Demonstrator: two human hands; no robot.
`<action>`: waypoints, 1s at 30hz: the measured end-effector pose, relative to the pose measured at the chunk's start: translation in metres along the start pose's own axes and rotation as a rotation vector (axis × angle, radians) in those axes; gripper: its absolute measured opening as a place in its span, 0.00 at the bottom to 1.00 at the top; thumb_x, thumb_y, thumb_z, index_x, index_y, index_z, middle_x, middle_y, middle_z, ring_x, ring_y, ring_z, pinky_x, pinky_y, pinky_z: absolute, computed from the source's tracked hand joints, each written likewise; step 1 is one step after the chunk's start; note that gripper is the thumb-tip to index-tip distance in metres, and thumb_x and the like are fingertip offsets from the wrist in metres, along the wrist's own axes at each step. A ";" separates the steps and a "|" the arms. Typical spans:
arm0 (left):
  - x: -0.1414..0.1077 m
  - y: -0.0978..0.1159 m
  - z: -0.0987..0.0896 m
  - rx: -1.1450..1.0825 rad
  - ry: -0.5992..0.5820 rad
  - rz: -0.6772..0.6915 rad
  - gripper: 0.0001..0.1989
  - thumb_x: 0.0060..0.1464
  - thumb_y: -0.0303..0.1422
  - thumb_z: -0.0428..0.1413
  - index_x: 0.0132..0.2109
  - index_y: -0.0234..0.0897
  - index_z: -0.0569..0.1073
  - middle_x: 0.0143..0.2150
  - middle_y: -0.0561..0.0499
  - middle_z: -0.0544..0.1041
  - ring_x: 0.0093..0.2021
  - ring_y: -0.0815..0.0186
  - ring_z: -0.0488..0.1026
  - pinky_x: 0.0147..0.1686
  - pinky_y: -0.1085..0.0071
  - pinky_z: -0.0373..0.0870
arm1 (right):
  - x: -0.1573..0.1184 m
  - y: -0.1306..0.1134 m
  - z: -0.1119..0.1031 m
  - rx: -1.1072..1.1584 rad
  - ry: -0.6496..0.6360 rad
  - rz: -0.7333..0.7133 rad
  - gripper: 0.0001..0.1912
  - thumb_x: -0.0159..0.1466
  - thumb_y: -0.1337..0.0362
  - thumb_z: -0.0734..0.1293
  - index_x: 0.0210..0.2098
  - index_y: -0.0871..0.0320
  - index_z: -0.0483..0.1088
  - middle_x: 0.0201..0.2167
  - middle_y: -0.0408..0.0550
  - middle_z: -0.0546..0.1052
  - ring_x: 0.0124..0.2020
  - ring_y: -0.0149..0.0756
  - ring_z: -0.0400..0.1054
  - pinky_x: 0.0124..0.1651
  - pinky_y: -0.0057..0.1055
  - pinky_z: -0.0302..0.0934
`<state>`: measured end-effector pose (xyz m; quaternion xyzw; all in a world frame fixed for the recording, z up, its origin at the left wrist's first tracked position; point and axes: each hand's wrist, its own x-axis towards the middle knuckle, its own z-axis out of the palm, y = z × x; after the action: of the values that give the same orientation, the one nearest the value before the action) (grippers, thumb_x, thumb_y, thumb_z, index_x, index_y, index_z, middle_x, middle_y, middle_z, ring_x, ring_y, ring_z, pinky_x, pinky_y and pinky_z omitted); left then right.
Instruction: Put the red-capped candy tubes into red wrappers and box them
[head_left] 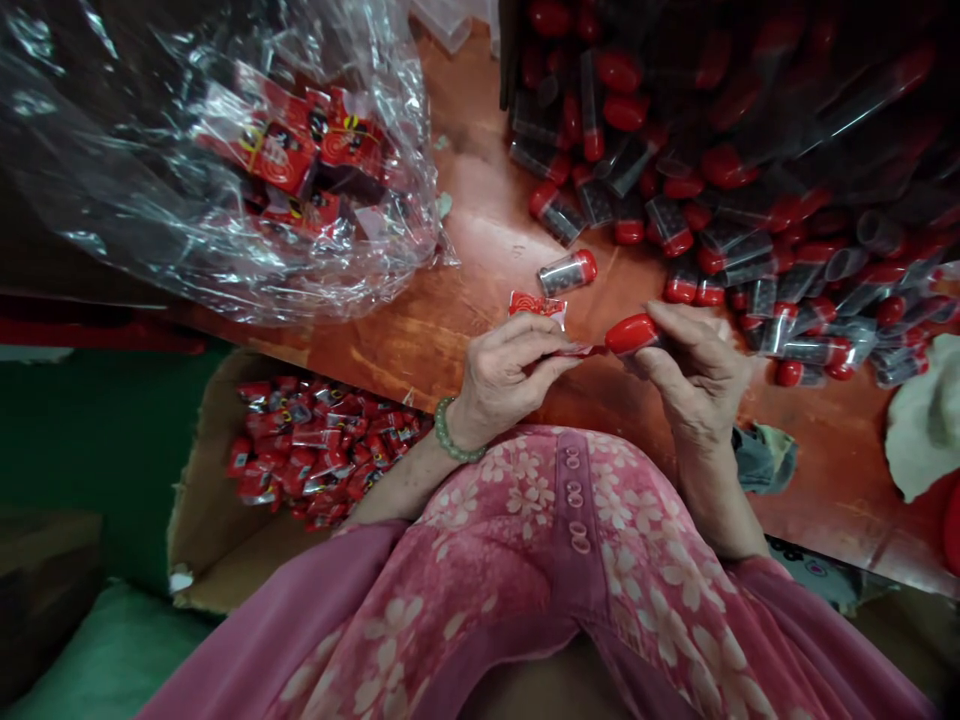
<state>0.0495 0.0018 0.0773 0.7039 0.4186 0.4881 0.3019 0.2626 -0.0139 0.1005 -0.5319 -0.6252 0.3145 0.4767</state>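
Note:
My right hand grips a small clear container with a red cap, its cap pointing left. Close to that cap, my left hand pinches a thin red and white label between thumb and fingers. Just behind my left fingers, a red printed label lies on the orange-brown table. Beyond it rests another red-capped clear container with dark contents, on its side.
Many red-capped containers are heaped at the back right. A clear plastic bag with red printed labels lies back left. Below the table's left edge, a cardboard box holds red packed pieces. A pale crumpled piece sits far right.

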 end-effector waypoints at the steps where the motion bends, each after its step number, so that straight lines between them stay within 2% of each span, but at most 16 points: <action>1: 0.000 0.000 0.000 0.001 0.005 0.003 0.03 0.58 0.31 0.64 0.37 0.36 0.81 0.37 0.50 0.82 0.36 0.71 0.79 0.37 0.75 0.76 | 0.000 -0.001 0.001 0.008 0.008 0.007 0.16 0.64 0.55 0.74 0.51 0.44 0.79 0.46 0.45 0.83 0.43 0.39 0.79 0.47 0.41 0.77; 7: -0.001 -0.003 0.003 0.133 0.006 0.056 0.04 0.60 0.30 0.61 0.37 0.36 0.80 0.36 0.50 0.81 0.36 0.70 0.78 0.38 0.73 0.75 | -0.002 -0.006 0.008 0.008 0.064 0.128 0.15 0.64 0.55 0.73 0.50 0.47 0.79 0.43 0.44 0.83 0.39 0.36 0.79 0.42 0.36 0.77; 13: -0.004 -0.007 0.005 0.228 -0.015 0.145 0.02 0.60 0.29 0.61 0.40 0.36 0.79 0.40 0.46 0.81 0.39 0.66 0.76 0.41 0.68 0.74 | -0.001 -0.014 0.015 0.077 0.089 0.183 0.11 0.65 0.57 0.73 0.47 0.48 0.79 0.33 0.41 0.80 0.27 0.29 0.74 0.28 0.26 0.73; 17: -0.003 -0.010 0.008 0.316 0.022 0.230 0.02 0.60 0.28 0.61 0.41 0.34 0.78 0.40 0.47 0.82 0.38 0.67 0.77 0.39 0.70 0.74 | -0.002 -0.017 0.021 0.099 0.110 0.303 0.12 0.64 0.55 0.74 0.45 0.52 0.79 0.28 0.40 0.78 0.22 0.27 0.70 0.20 0.22 0.67; 21: -0.002 -0.011 0.010 0.341 0.041 0.282 0.03 0.59 0.27 0.62 0.41 0.33 0.77 0.39 0.46 0.82 0.38 0.67 0.77 0.39 0.70 0.75 | -0.005 -0.016 0.021 0.083 0.134 0.354 0.14 0.63 0.53 0.74 0.45 0.53 0.78 0.29 0.41 0.79 0.22 0.26 0.70 0.22 0.23 0.69; 23: -0.001 -0.011 0.010 0.317 0.016 0.261 0.03 0.59 0.27 0.62 0.41 0.33 0.78 0.39 0.47 0.82 0.38 0.67 0.78 0.39 0.70 0.76 | -0.007 -0.014 0.017 0.048 0.119 0.307 0.14 0.64 0.54 0.74 0.47 0.52 0.79 0.34 0.43 0.81 0.28 0.29 0.75 0.30 0.26 0.74; 26: 0.000 -0.010 0.009 0.227 -0.013 0.190 0.02 0.59 0.27 0.62 0.40 0.34 0.78 0.39 0.48 0.82 0.38 0.67 0.78 0.40 0.70 0.77 | -0.008 -0.012 0.010 -0.012 0.086 0.133 0.15 0.65 0.60 0.73 0.51 0.48 0.78 0.43 0.43 0.83 0.39 0.33 0.79 0.43 0.32 0.76; 30: 0.001 -0.010 0.009 0.041 -0.027 0.118 0.02 0.58 0.27 0.63 0.39 0.33 0.79 0.38 0.48 0.82 0.38 0.68 0.80 0.40 0.73 0.77 | -0.001 -0.008 0.004 -0.058 -0.023 -0.139 0.17 0.65 0.64 0.73 0.53 0.45 0.78 0.43 0.43 0.84 0.42 0.37 0.80 0.46 0.36 0.76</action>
<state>0.0551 0.0075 0.0670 0.7399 0.3821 0.4868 0.2637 0.2560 -0.0167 0.1063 -0.4970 -0.6750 0.2685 0.4746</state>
